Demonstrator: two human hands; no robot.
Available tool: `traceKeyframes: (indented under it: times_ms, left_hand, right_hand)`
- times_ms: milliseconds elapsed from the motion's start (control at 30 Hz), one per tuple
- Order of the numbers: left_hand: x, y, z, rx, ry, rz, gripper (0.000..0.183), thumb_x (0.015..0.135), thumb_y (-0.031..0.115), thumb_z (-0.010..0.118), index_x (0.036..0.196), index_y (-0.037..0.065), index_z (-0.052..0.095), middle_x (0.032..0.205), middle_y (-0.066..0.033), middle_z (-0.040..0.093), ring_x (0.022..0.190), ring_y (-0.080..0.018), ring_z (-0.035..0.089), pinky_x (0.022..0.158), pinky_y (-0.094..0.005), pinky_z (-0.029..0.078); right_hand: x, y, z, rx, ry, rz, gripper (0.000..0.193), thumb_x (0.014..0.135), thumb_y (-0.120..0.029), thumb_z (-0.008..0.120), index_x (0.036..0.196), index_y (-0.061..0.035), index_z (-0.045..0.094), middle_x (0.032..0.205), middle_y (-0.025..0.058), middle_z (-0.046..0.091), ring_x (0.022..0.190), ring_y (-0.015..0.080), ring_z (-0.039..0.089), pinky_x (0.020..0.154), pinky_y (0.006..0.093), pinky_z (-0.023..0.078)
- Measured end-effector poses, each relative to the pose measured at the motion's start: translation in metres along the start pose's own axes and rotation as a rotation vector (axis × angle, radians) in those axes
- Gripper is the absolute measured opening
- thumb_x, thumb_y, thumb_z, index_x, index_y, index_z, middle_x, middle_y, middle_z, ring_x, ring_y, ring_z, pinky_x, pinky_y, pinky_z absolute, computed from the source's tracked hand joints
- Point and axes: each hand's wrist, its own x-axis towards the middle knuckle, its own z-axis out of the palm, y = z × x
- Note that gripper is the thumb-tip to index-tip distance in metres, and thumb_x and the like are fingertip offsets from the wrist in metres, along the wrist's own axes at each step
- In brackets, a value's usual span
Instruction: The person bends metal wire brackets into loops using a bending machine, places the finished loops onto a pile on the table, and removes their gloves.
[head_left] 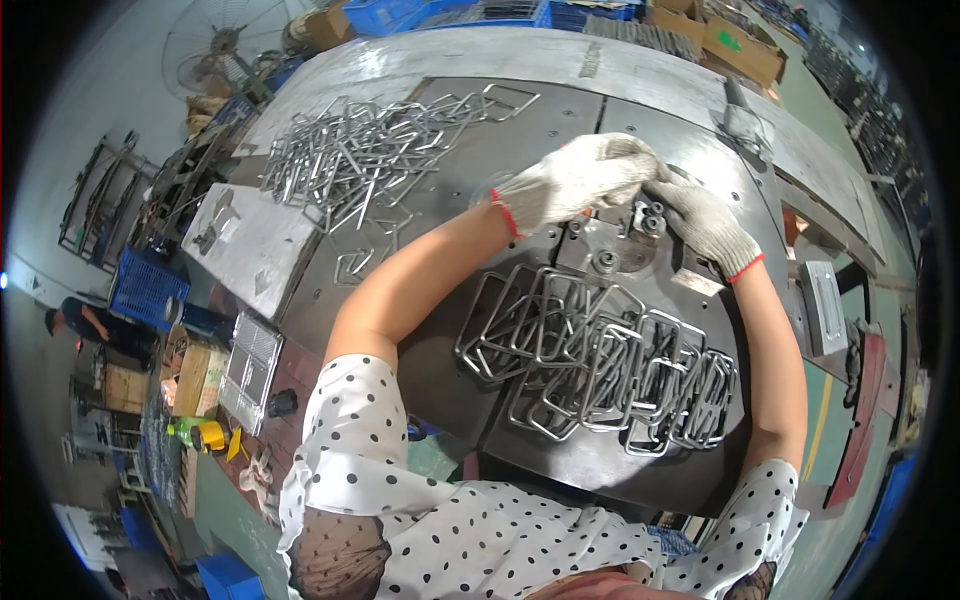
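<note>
White-gloved left hand [575,180] and right hand [705,225] at the fixture pegs [648,216], grip state unclear.

Bare steel worktable [520,130] between far wire pile [365,150] and near bent frames [600,360].

Both arms stretched forward from the lower edge, bare from short polka-dot sleeves to the wrists. Left forearm angled up and to the right, elbow bent near the left shoulder. Right forearm rising almost straight, leaning slightly left toward the wrist. Both hands in white knit gloves with red cuffs. Left hand [572,178] palm down, fingers curled forward and bunched at the tips. Right hand [706,222] just beside it, fingers reaching left, tips meeting those of the left. Closure of either grip hidden by the gloves and overlapping fingers.
</note>
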Motion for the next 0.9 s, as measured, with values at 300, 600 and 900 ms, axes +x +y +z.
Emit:
traceKeyframes:
  times_ms: [300,600,900]
  left_hand:
    - [-0.078,0.118,-0.031,0.732,0.276,-0.023,0.033,0.101,0.033,0.064,0.119,0.007,0.073,0.101,-0.0034,0.073,0.094,-0.0085,0.068,0.082,-0.0271,0.053]
    - [-0.265,0.078,-0.091,1.214,0.315,-0.580,0.039,0.092,0.028,0.070,0.124,0.006,0.069,0.116,-0.0148,0.074,0.106,-0.0274,0.071,0.095,-0.0373,0.055]
    - [-0.275,0.039,-0.075,1.515,0.169,-0.222,0.027,0.084,0.010,0.067,0.111,0.013,0.069,0.098,-0.0145,0.067,0.084,-0.0378,0.069,0.073,-0.0459,0.055]
  right_hand:
    - [0.009,-0.009,-0.007,-0.014,0.036,-0.055,0.047,0.094,-0.004,0.058,0.141,-0.0054,0.058,0.142,0.0196,0.059,0.131,0.0397,0.054,0.110,0.0431,0.046]
    - [0.095,-0.056,-0.010,0.079,-0.198,0.255,0.058,0.104,-0.051,0.052,0.115,0.0030,0.070,0.110,0.0283,0.070,0.106,0.0445,0.066,0.092,0.0488,0.052]
    - [0.103,-0.065,-0.006,0.058,0.030,0.239,0.067,0.098,-0.062,0.056,0.090,0.0017,0.074,0.087,0.0266,0.072,0.085,0.0450,0.071,0.078,0.0512,0.055]
